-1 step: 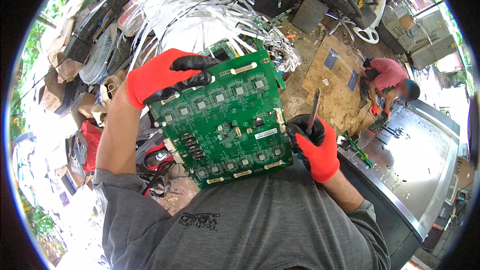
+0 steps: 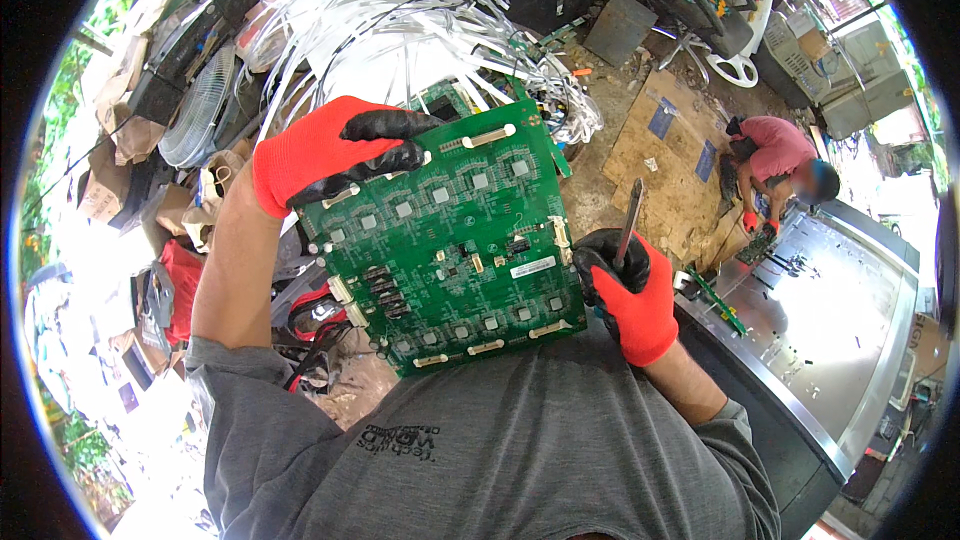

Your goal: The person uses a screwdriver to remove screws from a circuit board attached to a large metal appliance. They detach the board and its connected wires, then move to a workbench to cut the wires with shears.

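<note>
A large green circuit board (image 2: pixel 470 280) is held up in front of my chest, tilted, with pale connectors along its edges and rows of square chips. My left hand (image 2: pixel 345 152), in a red glove with black fingers, is closed on its upper left edge, thumb across the front. In a matching glove, my right hand (image 2: pixel 632 290) is closed round a screwdriver (image 2: pixel 630 223) whose metal shaft points upward; the handle is hidden in the fist. The fingers of that hand are at the board's right edge; whether they also grip it I cannot tell.
Beyond the board lies a heap of white strips (image 2: pixel 370 15). At right, a metal-topped table (image 2: pixel 820 310) carries small dark parts and another green board (image 2: pixel 715 302). A co-worker (image 2: pixel 780 155) in red gloves bends over its far end. A fan (image 2: pixel 200 110) sits among clutter at left.
</note>
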The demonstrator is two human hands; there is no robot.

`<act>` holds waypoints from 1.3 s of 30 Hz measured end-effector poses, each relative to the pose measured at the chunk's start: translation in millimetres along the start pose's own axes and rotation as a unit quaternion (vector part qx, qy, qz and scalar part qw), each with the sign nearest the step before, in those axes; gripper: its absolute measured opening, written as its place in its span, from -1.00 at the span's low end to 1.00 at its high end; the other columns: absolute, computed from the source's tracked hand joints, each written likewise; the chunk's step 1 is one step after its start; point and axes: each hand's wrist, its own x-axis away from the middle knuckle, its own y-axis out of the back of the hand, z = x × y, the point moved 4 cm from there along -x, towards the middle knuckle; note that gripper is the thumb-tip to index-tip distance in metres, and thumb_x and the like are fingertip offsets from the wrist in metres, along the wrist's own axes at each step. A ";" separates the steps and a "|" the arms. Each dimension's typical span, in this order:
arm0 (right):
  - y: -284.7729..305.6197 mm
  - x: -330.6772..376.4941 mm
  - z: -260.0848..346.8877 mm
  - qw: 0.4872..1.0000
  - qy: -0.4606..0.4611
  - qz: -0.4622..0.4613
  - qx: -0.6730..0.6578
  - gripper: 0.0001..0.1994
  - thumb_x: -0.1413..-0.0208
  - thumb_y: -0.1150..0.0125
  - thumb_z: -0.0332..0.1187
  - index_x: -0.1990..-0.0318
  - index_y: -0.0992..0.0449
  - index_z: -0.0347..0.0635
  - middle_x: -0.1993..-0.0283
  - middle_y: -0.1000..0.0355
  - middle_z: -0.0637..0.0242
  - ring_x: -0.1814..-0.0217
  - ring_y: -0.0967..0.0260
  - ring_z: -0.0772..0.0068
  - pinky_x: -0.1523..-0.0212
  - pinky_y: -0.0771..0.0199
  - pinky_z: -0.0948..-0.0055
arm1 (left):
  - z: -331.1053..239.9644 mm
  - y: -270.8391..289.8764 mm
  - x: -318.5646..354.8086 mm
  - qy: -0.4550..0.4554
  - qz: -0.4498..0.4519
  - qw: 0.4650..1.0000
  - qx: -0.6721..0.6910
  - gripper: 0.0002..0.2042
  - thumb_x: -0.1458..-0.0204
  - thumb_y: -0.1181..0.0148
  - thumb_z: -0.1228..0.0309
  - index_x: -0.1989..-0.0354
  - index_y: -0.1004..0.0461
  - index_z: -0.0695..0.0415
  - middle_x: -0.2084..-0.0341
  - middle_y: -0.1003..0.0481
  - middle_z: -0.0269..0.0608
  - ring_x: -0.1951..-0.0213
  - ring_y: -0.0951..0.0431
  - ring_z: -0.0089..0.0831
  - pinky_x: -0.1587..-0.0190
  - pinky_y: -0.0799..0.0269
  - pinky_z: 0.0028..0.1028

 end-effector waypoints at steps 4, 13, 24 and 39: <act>-0.9 2.7 -6.5 1.000 0.024 -0.016 0.002 -0.85 -0.04 -0.20 -0.49 0.21 -0.51 -0.29 0.38 -0.46 0.39 0.41 -0.32 0.70 0.37 -0.34 0.59 | -1.7 -2.0 -1.5 0.016 0.015 1.000 -0.020 -0.64 -0.10 -0.15 0.37 -0.05 -0.43 0.26 0.33 -0.56 -0.25 0.29 -0.42 -0.62 0.18 -0.37 -0.52; 14.7 -19.3 -1.0 0.967 -0.109 0.174 -0.151 -0.81 -0.02 -0.17 -0.49 0.18 -0.49 -0.31 0.41 -0.46 0.37 0.52 -0.34 0.63 0.53 -0.31 0.63 | -5.5 -4.2 0.8 0.030 0.024 0.999 0.005 -0.65 -0.11 -0.14 0.40 -0.07 -0.43 0.24 0.34 -0.54 -0.33 0.30 -0.40 -0.68 0.20 -0.36 -0.58; 9.4 -15.1 0.5 0.986 -0.051 0.139 -0.077 -0.82 0.02 -0.22 -0.52 0.21 -0.51 -0.28 0.38 -0.49 0.37 0.44 -0.36 0.66 0.44 -0.35 0.61 | -1.6 -5.2 4.5 0.067 -0.004 0.997 -0.047 -0.66 -0.08 -0.15 0.42 -0.05 -0.45 0.22 0.34 -0.55 -0.30 0.32 -0.41 -0.65 0.21 -0.37 -0.54; -13.3 -12.1 -20.1 0.988 0.141 -0.039 0.047 -0.47 0.15 -0.35 -0.44 -0.06 -0.36 -0.26 0.02 -0.40 0.09 -0.03 -0.39 0.25 -0.05 -0.36 0.31 | 26.0 -3.4 19.6 0.089 -0.036 0.995 -0.018 -0.62 -0.12 -0.10 0.25 -0.02 -0.45 0.25 0.33 -0.50 -0.41 0.28 -0.40 -0.63 0.19 -0.33 -0.55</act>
